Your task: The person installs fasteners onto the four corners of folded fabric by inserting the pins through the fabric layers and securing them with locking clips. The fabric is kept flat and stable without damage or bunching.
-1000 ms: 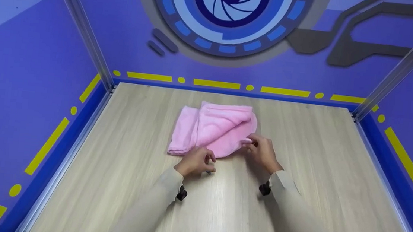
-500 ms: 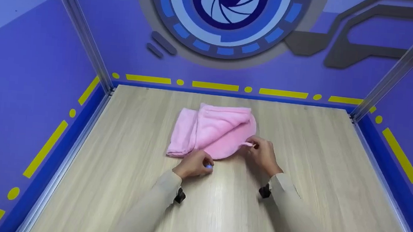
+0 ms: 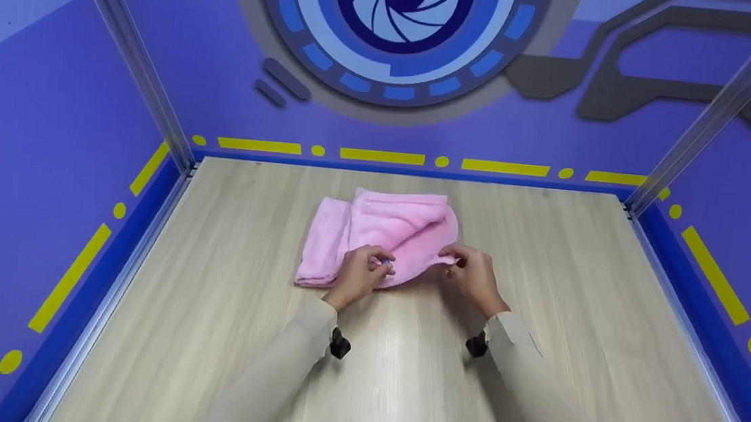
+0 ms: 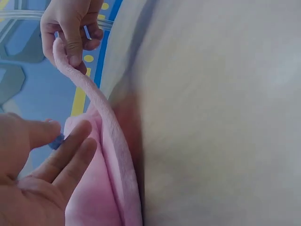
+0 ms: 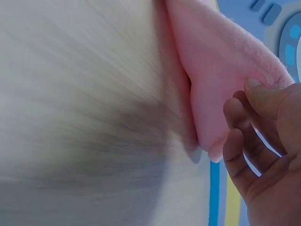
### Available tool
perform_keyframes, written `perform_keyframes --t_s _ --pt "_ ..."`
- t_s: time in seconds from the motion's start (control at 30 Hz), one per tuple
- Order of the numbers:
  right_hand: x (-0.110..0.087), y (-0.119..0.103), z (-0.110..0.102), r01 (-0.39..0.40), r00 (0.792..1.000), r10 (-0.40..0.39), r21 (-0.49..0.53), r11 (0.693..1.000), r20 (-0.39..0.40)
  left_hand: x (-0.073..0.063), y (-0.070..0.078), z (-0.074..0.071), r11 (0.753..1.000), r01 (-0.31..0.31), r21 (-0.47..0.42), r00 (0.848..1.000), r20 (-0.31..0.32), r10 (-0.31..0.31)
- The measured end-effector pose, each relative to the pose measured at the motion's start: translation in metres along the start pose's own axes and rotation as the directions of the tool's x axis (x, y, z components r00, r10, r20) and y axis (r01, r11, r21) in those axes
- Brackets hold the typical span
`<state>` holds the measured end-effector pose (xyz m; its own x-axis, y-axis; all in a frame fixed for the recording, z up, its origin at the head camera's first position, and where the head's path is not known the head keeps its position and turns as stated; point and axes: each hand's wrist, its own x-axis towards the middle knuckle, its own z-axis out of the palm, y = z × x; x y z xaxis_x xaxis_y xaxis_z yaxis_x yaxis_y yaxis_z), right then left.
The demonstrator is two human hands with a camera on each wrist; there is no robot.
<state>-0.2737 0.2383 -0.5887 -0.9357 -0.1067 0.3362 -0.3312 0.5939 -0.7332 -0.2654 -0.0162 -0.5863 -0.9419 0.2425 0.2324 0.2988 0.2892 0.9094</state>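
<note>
A folded pink fleecy towel lies near the back of the wooden table, its right part rounded and its left part in a narrow stacked fold. My right hand pinches the towel's front right edge between thumb and forefinger, raising it a little, while the other fingers curl loosely. Over the front of the towel is my left hand, palm turned inward. Its thumb and forefinger pinch a small blue object, mostly hidden by the fingers; its kind cannot be made out.
Wooden tabletop surrounds the towel on all sides. A blue-purple printed wall rises behind the back edge, with side panels left and right. Metal posts stand at the back corners.
My left hand has moved forward from before the towel's front edge to over it, with the blue object. The right hand keeps its pinch on the towel's edge. The head view shifted slightly.
</note>
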Motion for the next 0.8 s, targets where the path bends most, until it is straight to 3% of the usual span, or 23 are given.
perform_keyframes --t_s 0.13,0.27,0.47,0.8 --pt "0.0 -0.003 0.001 0.01 1.0 -0.011 0.035 0.999 0.014 0.008 0.0 0.009 0.991 0.066 -0.116 0.995 -0.065 -0.074" --pt "0.001 -0.005 0.001 -0.01 0.999 0.008 0.063 0.998 0.032 0.015 0.002 0.02 0.979 0.091 -0.184 0.987 -0.111 -0.112" --pt "0.002 -0.009 0.001 0.002 0.999 -0.004 0.04 0.999 0.043 0.022 0.006 0.033 0.988 0.048 -0.144 0.988 -0.137 -0.068" --pt "0.006 -0.014 0.0 0.052 0.997 -0.053 0.008 0.999 0.054 0.029 0.014 0.049 0.994 0.028 -0.103 0.99 -0.135 -0.042"
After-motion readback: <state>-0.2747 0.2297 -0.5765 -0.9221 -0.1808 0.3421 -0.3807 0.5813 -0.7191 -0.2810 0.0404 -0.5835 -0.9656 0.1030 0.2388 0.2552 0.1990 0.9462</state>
